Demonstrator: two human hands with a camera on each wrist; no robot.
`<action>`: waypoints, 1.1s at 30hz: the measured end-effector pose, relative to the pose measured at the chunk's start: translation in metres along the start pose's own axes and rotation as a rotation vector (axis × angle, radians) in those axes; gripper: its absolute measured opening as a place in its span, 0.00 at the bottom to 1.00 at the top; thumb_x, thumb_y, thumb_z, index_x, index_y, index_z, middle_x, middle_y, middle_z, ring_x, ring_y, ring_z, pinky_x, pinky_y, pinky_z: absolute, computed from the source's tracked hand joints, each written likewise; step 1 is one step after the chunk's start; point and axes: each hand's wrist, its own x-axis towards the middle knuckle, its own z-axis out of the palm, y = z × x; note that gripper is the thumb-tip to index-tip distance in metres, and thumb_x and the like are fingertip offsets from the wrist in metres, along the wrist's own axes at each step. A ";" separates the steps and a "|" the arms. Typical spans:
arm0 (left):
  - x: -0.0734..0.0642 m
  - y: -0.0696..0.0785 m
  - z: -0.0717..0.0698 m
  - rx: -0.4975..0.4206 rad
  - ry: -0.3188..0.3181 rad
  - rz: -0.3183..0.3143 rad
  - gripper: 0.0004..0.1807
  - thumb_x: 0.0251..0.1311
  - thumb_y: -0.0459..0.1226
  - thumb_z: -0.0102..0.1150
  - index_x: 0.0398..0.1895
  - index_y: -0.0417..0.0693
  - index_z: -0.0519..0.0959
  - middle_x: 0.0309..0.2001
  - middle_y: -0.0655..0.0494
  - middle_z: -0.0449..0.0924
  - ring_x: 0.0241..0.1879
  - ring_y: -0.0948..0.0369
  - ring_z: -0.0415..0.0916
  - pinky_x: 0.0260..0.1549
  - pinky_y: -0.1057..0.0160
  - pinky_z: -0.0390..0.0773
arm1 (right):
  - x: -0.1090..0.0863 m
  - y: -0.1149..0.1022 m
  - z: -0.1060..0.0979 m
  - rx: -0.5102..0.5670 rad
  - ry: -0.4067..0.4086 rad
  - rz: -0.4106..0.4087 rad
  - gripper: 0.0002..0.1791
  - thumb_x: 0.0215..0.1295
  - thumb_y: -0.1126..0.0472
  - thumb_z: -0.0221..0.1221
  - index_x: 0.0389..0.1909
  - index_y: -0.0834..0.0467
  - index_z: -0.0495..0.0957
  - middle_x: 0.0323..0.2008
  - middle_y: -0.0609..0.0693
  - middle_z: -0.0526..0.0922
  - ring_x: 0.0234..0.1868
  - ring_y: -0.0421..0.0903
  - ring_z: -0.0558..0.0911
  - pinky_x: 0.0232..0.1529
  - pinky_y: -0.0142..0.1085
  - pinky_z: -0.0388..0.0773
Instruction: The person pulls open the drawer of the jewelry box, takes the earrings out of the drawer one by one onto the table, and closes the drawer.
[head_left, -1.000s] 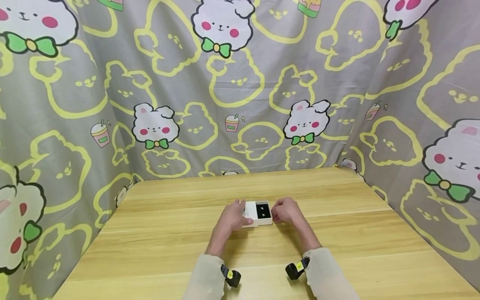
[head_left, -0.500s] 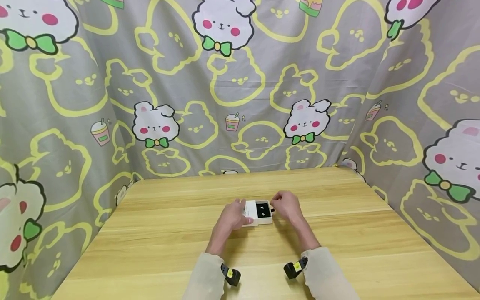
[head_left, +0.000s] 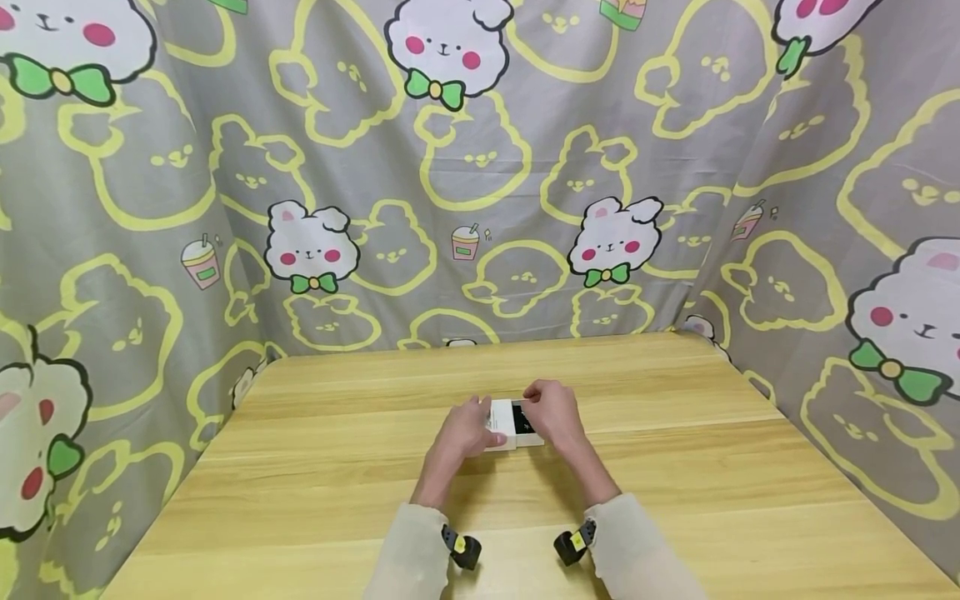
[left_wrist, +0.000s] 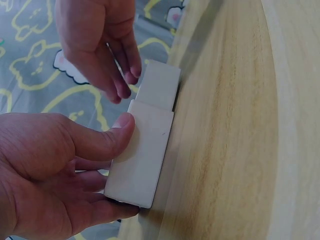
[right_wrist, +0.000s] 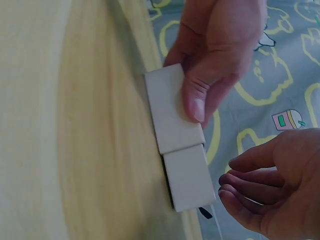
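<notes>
A white drawer-style jewelry box (head_left: 503, 419) lies on the table with its inner tray (left_wrist: 160, 84) slid partway out to the right. My left hand (head_left: 465, 428) grips the outer sleeve, thumb on the near side in the left wrist view. Inside the tray is a black insert (head_left: 519, 419) with a small star-shaped earring visible; the rest is covered by my right hand. That right hand (head_left: 558, 414) hovers over the tray's right part, fingers loosely bent and apart from the tray in the right wrist view (right_wrist: 280, 185). A black pull tab (right_wrist: 205, 213) sticks out at the tray's end.
The wooden table (head_left: 360, 483) stretches around the box on all sides. Grey curtains (head_left: 510, 167) with cartoon prints hang behind and beside it. Each wrist wears a black camera on a strap, the left camera (head_left: 467, 552) and the right camera (head_left: 570, 547).
My right hand has moved from the tray's right end, past the pull tab, to over the tray, covering part of the insert. The left hand and the box have stayed in place.
</notes>
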 end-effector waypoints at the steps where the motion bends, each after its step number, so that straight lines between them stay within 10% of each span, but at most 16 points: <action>1: 0.000 0.000 0.000 -0.006 0.001 0.000 0.43 0.61 0.46 0.71 0.75 0.38 0.65 0.73 0.33 0.64 0.68 0.35 0.67 0.67 0.43 0.71 | 0.000 -0.001 0.001 -0.002 -0.001 0.003 0.09 0.60 0.67 0.61 0.38 0.65 0.87 0.33 0.54 0.89 0.35 0.49 0.86 0.36 0.41 0.84; 33: 0.001 0.000 -0.001 -0.019 -0.004 -0.012 0.44 0.59 0.45 0.72 0.76 0.39 0.64 0.73 0.34 0.64 0.65 0.38 0.71 0.63 0.45 0.74 | 0.001 0.000 0.012 -0.080 -0.053 0.002 0.10 0.54 0.70 0.61 0.35 0.66 0.87 0.35 0.57 0.89 0.40 0.55 0.86 0.40 0.45 0.84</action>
